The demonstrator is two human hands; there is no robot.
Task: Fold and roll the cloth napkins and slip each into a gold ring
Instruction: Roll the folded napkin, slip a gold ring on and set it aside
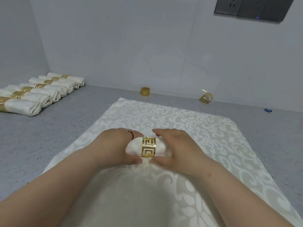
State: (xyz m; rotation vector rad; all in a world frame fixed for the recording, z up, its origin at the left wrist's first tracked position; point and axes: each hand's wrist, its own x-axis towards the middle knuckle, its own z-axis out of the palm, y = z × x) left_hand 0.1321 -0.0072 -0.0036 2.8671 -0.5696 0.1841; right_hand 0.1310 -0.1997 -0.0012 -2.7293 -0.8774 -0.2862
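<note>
Two bare forearms enter from the near edge, with no sleeve, cuff, watch or bracelet on either. The left hand [118, 145] wears one thin dark band [131, 133] low on a finger, which seems to be the ring finger, though the angle makes that hard to settle; a short gold-coloured glint shows on its top. The right hand [177, 148] wears nothing. The nails that show are short and unpainted. A small reddish mark [209, 174] sits on the right forearm just past the wrist.
</note>
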